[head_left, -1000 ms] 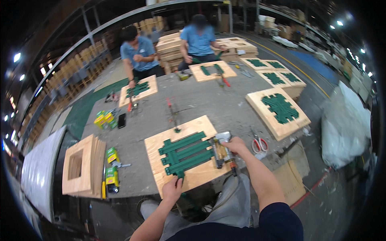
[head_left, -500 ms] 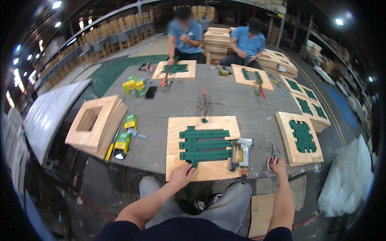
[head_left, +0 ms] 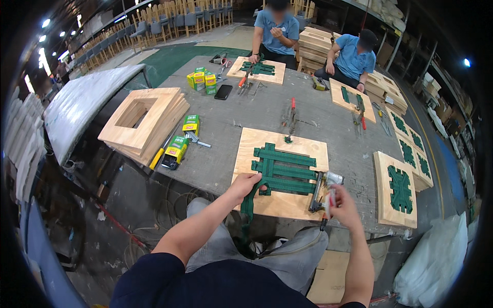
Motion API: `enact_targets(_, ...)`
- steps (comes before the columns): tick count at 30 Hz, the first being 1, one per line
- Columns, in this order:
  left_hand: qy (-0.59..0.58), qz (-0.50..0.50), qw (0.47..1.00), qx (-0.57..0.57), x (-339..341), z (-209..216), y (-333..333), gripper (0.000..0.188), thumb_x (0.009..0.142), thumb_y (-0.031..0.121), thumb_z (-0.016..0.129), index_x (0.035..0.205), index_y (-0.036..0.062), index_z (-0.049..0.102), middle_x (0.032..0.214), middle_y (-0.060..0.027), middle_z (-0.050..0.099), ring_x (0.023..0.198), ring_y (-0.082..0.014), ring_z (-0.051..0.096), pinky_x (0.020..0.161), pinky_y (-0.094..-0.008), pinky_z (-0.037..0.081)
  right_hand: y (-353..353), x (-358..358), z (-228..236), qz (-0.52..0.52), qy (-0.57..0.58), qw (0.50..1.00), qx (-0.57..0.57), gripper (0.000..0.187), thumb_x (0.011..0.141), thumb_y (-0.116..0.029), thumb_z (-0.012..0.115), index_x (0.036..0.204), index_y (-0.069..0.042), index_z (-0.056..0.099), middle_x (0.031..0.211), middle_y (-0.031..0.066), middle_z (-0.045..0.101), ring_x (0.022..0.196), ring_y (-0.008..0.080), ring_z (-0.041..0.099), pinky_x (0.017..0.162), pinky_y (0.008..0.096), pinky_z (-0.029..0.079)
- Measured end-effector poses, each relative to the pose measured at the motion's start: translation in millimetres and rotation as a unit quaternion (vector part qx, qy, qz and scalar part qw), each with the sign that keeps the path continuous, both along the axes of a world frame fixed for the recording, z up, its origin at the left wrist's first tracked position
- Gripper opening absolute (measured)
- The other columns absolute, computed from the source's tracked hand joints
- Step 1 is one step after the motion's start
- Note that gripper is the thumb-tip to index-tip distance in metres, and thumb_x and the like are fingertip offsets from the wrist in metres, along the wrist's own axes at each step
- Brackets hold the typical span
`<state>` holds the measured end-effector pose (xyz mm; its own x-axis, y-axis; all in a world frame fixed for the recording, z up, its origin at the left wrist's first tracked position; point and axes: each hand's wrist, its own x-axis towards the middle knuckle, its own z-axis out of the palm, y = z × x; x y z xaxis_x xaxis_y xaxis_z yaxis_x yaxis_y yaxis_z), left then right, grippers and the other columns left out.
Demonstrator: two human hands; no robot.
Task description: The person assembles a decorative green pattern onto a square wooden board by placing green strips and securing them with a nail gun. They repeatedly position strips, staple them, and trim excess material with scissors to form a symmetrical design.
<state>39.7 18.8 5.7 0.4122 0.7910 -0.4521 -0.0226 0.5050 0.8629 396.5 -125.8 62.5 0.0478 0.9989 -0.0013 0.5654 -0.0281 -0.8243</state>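
In front of me a wooden frame board (head_left: 280,207) lies on the table with green webbing straps (head_left: 287,171) across its opening. One upright strap crosses several sideways ones. My left hand (head_left: 245,188) is closed on the loose end of the webbing strap (head_left: 247,205), which hangs over the board's near edge. My right hand (head_left: 346,209) is closed around scissors (head_left: 330,197) with red and white handles; motion blurs them. Just beside them a pneumatic staple gun (head_left: 335,178) rests on the board's right edge, its hose running down towards my lap.
A stack of wooden frames (head_left: 136,115) stands at left, near staple boxes (head_left: 176,149) and a yellow-handled tool (head_left: 157,158). At right are webbed frames (head_left: 395,190). A red-handled tool (head_left: 292,110) stands beyond my board. Two co-workers (head_left: 277,31) sit across the table.
My right hand has lifted the scissors off the table and brought them left to the staple gun. My left hand has moved up onto the webbing's lower end. The view has shifted left.
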Motion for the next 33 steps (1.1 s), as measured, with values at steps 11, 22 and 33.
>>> enact_targets(11, 0.049, -0.007, 0.998, 0.03, 4.2, 10.7, 3.0, 0.036, 0.107, 0.032, 0.056, 0.116, -0.0012, 0.067, 0.094, -0.0082, 0.074, 0.079, -0.0127, 0.067, 0.058, -0.0301, 0.054, 57.2, -95.1, -11.4, 0.215, -0.465, 0.859, -0.003, 0.049, 0.086, -0.053, 0.072, 0.119, -0.02, 0.061, 0.099, 0.0139, 0.066, 0.1, 0.0345, 0.068, 0.084, 0.0485, 0.053)
enact_targets(22, 0.058, -0.026, 0.997, 0.051, -6.0, 6.0, 5.5, 0.037, 0.107, 0.032, 0.057, 0.117, -0.002, 0.067, 0.092, -0.0089, 0.074, 0.074, -0.0119, 0.064, 0.055, -0.0282, 0.052, 87.9, -101.6, -25.9, 0.273, -0.444, 0.852, -0.035, 0.044, 0.089, -0.048, 0.069, 0.122, -0.021, 0.059, 0.099, 0.0152, 0.068, 0.098, 0.036, 0.068, 0.082, 0.0488, 0.053)
enact_targets(33, 0.036, -0.045, 0.995, 0.077, -2.2, 16.9, -0.8, 0.032, 0.107, 0.029, 0.057, 0.109, -0.002, 0.067, 0.089, -0.0067, 0.072, 0.078, -0.0127, 0.07, 0.06, -0.0298, 0.053, 106.1, -120.5, -32.1, 0.309, -0.437, 0.845, 0.019, 0.044, 0.088, -0.047, 0.07, 0.12, -0.018, 0.059, 0.094, 0.0139, 0.069, 0.092, 0.0365, 0.07, 0.077, 0.0491, 0.054)
